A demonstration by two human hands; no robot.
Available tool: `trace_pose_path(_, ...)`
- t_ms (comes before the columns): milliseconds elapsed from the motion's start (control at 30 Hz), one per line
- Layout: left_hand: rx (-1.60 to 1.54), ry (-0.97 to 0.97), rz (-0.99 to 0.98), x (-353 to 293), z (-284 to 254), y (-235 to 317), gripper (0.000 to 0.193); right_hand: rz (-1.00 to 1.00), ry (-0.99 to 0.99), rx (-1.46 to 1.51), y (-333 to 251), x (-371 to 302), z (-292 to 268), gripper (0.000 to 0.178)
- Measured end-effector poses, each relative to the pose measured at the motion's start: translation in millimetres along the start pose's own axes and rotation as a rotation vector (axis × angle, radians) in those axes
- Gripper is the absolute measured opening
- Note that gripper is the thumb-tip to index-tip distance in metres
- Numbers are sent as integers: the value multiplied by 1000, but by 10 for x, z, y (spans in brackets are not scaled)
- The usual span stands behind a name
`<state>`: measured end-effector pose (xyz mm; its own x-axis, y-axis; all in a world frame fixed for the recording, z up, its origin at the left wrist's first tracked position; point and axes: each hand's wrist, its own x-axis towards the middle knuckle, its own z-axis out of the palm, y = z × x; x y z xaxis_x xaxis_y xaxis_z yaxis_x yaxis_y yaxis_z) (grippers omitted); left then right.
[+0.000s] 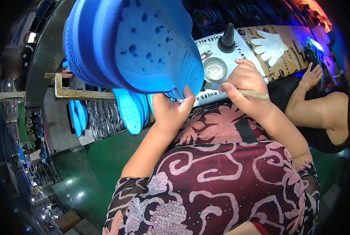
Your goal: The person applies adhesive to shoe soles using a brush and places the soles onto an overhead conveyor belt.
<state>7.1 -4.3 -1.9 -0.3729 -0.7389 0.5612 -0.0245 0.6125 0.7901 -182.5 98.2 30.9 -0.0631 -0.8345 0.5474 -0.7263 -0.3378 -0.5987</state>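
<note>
A large blue foam clog (pixel 155 47) with holes in its upper fills the upper middle, close to the camera. My left hand (pixel 169 109) grips its near end, the thumb pressed on the rim. My right hand (pixel 245 84) is closed round a brush (pixel 254 94) with a pale wooden handle. The brush tip lies beside the clog's right edge; whether they touch I cannot tell. Just beyond the tip sits a small round dish (pixel 215 69) with whitish contents. A black cone-shaped bottle (pixel 227 39) stands behind the dish, on a white printed sheet (pixel 253 64).
A white glove (pixel 269 46) lies on brown cardboard (pixel 292 51) at the right. Several blue shoe pieces (pixel 130 111) rest on the left beside a conveyor (pixel 104 119). A co-worker's arm (pixel 306 94) reaches in at the right. Another person's hand (pixel 67 72) shows at far left.
</note>
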Motion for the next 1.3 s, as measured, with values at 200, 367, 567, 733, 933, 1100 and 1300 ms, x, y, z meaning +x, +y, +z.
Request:
trace_pose_path(200, 121, -64, 130, -2, 6, 4, 28, 23, 38, 32, -35, 50, 5, 21)
trace_pose_path(367, 200, -147, 187, 29, -28, 5, 41, 24, 13, 19, -43, 14, -16, 26)
trace_pose_path(567, 266, -168, 191, 49, -11, 34, 37, 15, 56, 50, -32, 69, -31, 23)
trace_pose_path(733, 149, -64, 203, -1, 42, -30, 35, -76, 132, -127, 57, -64, 119, 22)
trace_pose_path(933, 105, -51, 209, 12, 92, -72, 35, 27, 166, 145, -14, 42, 7, 25)
trace_pose_path(1100, 162, -95, 167, 132, 77, 79, 23, 106, 132, 45, -55, -2, -210, 26)
trace_pose_path(1300, -67, -181, -209, 497, -184, 614, 49, 257, 343, 154, 152, -290, -456, 39)
